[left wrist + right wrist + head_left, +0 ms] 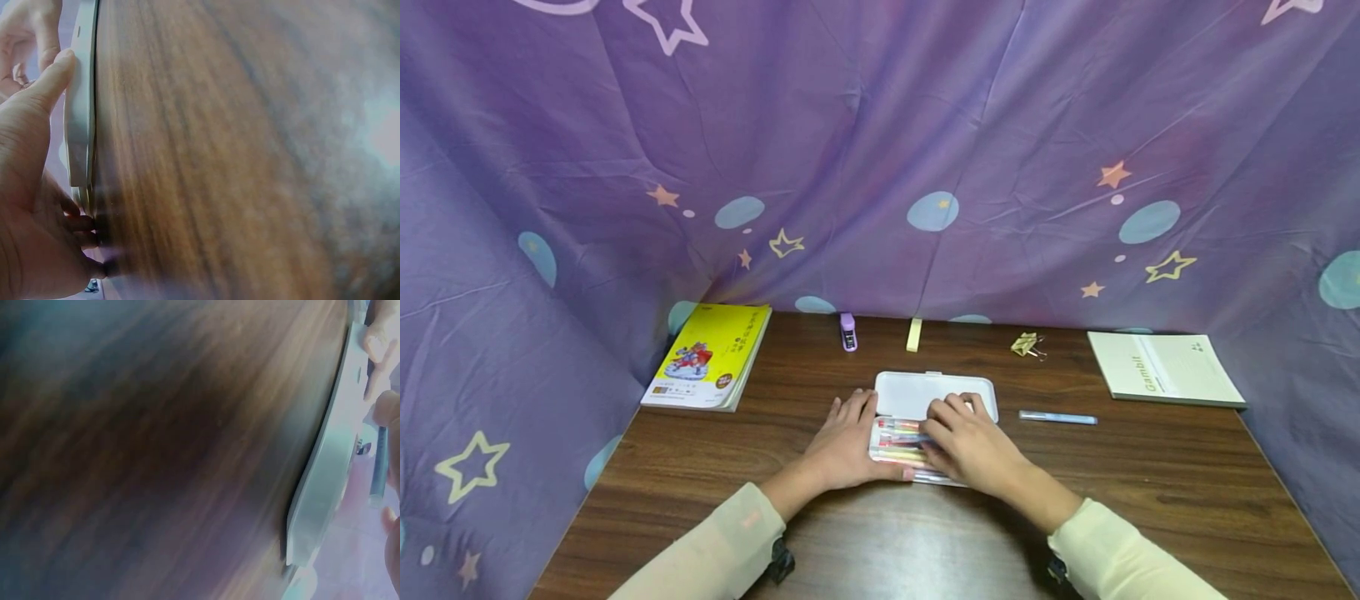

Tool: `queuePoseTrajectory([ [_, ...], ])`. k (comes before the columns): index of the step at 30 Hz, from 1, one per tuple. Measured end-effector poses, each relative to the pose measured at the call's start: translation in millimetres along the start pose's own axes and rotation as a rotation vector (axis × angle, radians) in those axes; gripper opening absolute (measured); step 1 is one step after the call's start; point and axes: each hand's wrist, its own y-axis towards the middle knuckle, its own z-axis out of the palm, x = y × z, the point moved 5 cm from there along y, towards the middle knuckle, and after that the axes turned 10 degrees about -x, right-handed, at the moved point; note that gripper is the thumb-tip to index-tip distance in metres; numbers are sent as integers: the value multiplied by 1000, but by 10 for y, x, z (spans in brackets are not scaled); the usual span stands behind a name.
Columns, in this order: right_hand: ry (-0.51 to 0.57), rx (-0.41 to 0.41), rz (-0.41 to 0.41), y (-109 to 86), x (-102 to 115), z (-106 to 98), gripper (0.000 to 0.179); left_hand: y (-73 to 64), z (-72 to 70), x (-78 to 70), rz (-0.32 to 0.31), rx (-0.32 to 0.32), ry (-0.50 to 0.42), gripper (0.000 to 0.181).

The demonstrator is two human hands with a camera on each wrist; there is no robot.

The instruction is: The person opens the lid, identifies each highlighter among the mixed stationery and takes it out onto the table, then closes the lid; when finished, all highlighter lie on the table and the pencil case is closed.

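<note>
A white pencil case (882, 457) lies open on the table, its lid (910, 392) folded back and several colourful pens (898, 439) in its tray. My left hand (846, 446) spreads around the case's left end. Its thumb (55, 78) rests straight along the front wall and its other fingers lie by the left side. Over the right part of the tray, my right hand (973, 442) bends its fingers downward. Between its thumb and fingers, a slim dark pen with a clear end (379, 465) shows in the right wrist view. The right hand hides part of the tray.
A light blue pen (1057, 417) lies right of the case. Behind are a purple stapler (848, 332), a pale yellow block (913, 335) and gold binder clips (1024, 344). A yellow book (711, 354) lies left, a pale notebook (1165, 367) right. Purple curtains (880, 167) enclose the table.
</note>
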Motion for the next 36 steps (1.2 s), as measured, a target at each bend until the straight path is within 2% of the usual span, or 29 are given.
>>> queuePoseTrajectory([
  [9, -5, -41, -9, -93, -130, -55, 22, -7, 8, -2, 2, 14, 2, 142],
  [14, -12, -53, 2, -165, -227, -105, 28, -9, 2, -5, 2, 19, 0, 142],
  [18, -18, -52, 13, -228, -296, -142, 33, -8, 0, -3, 1, 22, 6, 142],
  [36, -61, -8, 101, -551, -633, -371, 30, -9, 13, 3, 1, 26, 32, 142],
])
